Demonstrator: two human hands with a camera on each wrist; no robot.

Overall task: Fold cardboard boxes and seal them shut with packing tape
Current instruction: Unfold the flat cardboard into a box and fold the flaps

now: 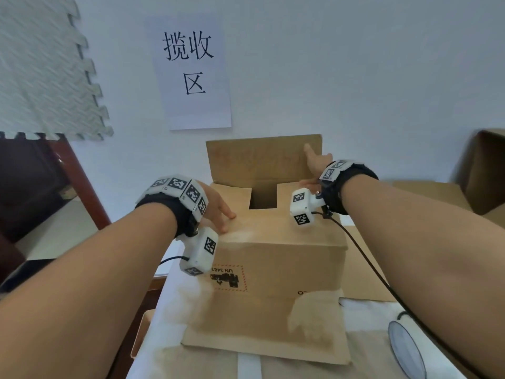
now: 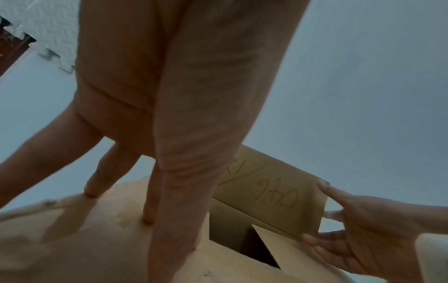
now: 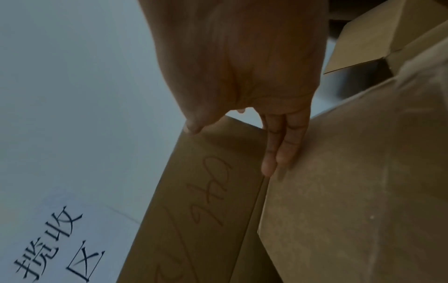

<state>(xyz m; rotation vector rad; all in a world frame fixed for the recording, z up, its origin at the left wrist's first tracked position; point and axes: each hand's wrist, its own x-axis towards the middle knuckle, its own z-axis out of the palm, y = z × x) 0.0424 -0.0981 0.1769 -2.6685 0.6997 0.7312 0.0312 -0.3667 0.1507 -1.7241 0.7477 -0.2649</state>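
A brown cardboard box (image 1: 281, 258) stands upright on the table in front of me. Its near flap and side flaps lie folded down, with a square gap left at the middle. My left hand (image 1: 220, 213) presses straight fingers (image 2: 148, 220) flat on the near left of the top. The far flap (image 1: 259, 160) stands upright, with handwriting on its inner face (image 3: 208, 191). My right hand (image 1: 318, 164) holds that flap's right edge. Its thumb (image 3: 194, 128) lies on the front and a fingertip shows behind, while the other fingers (image 3: 281, 153) lie along the fold.
A paper sign (image 1: 191, 72) hangs on the wall behind the box, with a foam mat (image 1: 41, 64) to its left. More cardboard boxes (image 1: 486, 170) stand at the right. Flat cardboard (image 1: 366, 269) lies under the box. A clear round object (image 1: 407, 348) lies near right.
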